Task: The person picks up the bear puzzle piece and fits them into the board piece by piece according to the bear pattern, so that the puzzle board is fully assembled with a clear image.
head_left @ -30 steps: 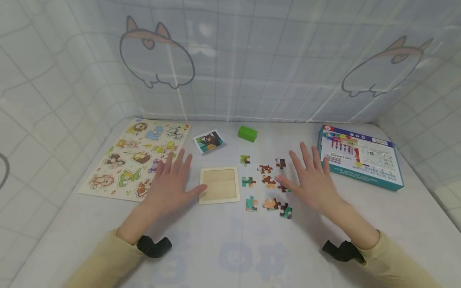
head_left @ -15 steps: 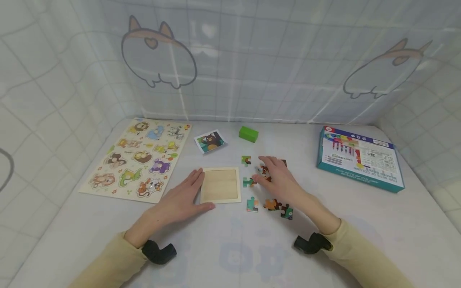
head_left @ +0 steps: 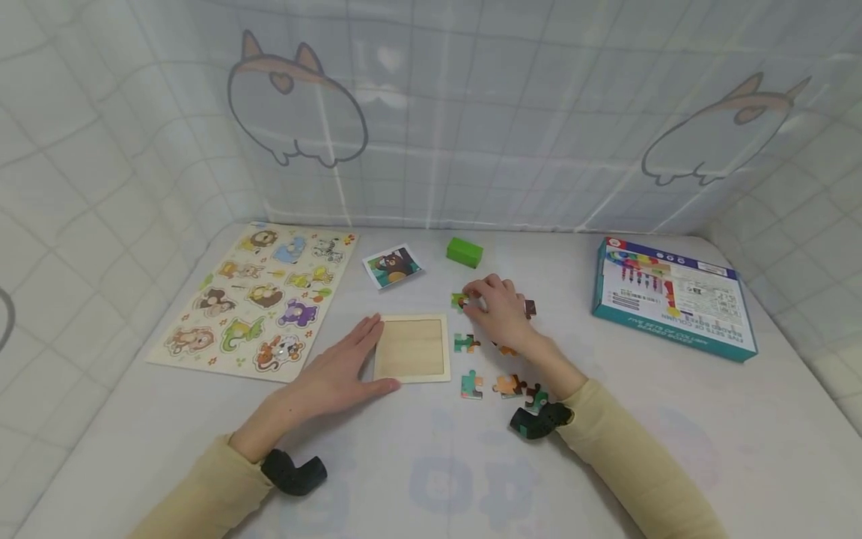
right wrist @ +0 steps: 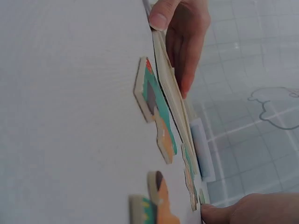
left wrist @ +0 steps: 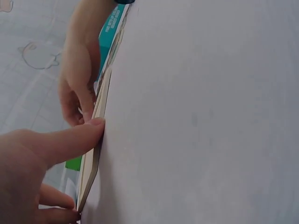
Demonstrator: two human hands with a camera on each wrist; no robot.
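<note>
A square wooden puzzle tray (head_left: 411, 348) lies bare in the middle of the table. My left hand (head_left: 331, 374) rests at its lower left corner, fingers straight along the left side and thumb (left wrist: 77, 141) against the near edge. To the right of the tray, my right hand (head_left: 501, 311) pinches a green puzzle piece (head_left: 458, 301) at the upper left of the loose pieces. Below it lie a teal piece (head_left: 465, 343), a teal-and-peach piece (head_left: 471, 384) and an orange-brown piece (head_left: 508, 385). The right hand and forearm partly cover other pieces, among them a brown one (head_left: 530, 308).
An animal peg board (head_left: 259, 299) lies at the left. Behind the tray are a bear picture card (head_left: 393, 266) and a green block (head_left: 465, 252). A teal toy box (head_left: 673, 299) lies at the right. A patterned curtain (head_left: 505, 142) closes off the back.
Both hands have come inward from a spread pose. The left has settled on the tray's corner; the right has moved left across the pieces and its fingers have closed at the green piece.
</note>
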